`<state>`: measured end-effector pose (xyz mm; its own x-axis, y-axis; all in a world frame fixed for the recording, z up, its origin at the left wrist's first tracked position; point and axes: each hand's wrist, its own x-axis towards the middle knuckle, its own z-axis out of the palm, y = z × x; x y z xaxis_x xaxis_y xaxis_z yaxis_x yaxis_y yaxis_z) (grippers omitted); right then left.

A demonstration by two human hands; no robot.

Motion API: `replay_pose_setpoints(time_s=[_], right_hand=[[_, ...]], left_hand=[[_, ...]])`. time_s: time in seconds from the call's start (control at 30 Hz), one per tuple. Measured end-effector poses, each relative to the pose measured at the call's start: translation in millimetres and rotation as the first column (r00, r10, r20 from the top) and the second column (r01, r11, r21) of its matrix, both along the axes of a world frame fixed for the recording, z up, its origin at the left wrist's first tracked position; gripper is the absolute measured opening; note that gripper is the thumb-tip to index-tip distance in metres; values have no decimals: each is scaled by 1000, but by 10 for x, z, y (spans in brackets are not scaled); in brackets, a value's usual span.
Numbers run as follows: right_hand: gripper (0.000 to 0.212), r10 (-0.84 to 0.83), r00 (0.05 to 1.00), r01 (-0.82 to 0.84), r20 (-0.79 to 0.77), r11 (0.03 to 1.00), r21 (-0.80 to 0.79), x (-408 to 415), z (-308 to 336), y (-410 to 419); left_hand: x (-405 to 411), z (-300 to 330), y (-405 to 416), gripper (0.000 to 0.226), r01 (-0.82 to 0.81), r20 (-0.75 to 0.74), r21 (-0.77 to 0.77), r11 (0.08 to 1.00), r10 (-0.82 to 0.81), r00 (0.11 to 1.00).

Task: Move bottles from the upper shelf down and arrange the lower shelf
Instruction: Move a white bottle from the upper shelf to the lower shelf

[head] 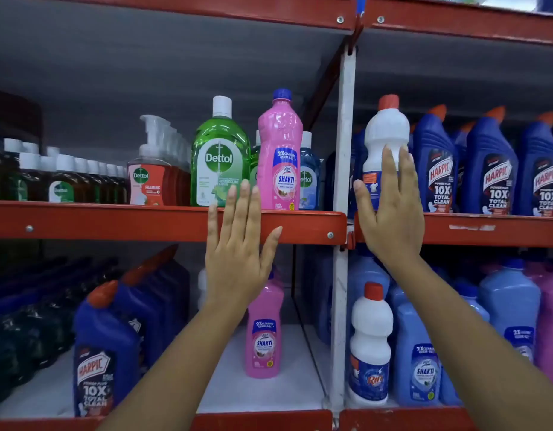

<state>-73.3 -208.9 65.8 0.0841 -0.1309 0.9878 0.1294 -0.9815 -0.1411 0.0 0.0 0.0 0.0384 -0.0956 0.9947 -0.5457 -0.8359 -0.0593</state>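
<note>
A pink Shakti bottle [279, 150] with a blue cap stands at the right end of the upper left shelf [113, 220]. My left hand [237, 241] is raised in front of the shelf edge just left of it, fingers spread, holding nothing. A white bottle with a red cap [384, 132] stands at the left end of the upper right shelf [486, 230]. My right hand [390, 209] is open in front of its lower half, fingers extended. On the lower shelf stand another pink Shakti bottle [264, 334] and a white Rin bottle [370, 343].
A green Dettol bottle [219, 154], a Dettol foaming pump [149, 175] and small dark Dettol bottles [60, 178] fill the upper left shelf. Blue Harpic bottles [489, 163] line the upper right. A white upright post [343, 213] divides the bays. Harpic bottles [104, 346] and blue Shakti jugs [421, 353] stand below.
</note>
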Motion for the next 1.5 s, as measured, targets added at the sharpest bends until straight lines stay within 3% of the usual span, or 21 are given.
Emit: replay_pose_setpoints(time_s=[0.27, 0.5, 0.63, 0.83, 1.2, 1.5], right_hand=[[70, 81, 997, -78, -13, 988, 133, 103, 289, -218], [83, 197, 974, -145, -115, 923, 356, 88, 619, -385], [73, 286, 953, -216, -100, 873, 438, 83, 759, -434], [66, 323, 945, -274, -42, 858, 434, 27, 783, -397], [61, 246, 966, -259, 80, 912, 319, -498, 938, 35], [52, 403, 904, -426, 142, 828, 366, -683, 365, 803]], left_hand=[[222, -95, -8, 64, -110, 26, -21, 994, 110, 994], [308, -115, -25, 63, -165, 92, -45, 985, 168, 981], [338, -117, -15, 62, -184, 140, -50, 982, 189, 972], [346, -102, 6, 63, -165, 163, -56, 985, 172, 972], [396, -54, 360, 64, -147, 165, -28, 989, 150, 975], [503, -73, 1004, 66, -150, 137, -22, 988, 151, 979]])
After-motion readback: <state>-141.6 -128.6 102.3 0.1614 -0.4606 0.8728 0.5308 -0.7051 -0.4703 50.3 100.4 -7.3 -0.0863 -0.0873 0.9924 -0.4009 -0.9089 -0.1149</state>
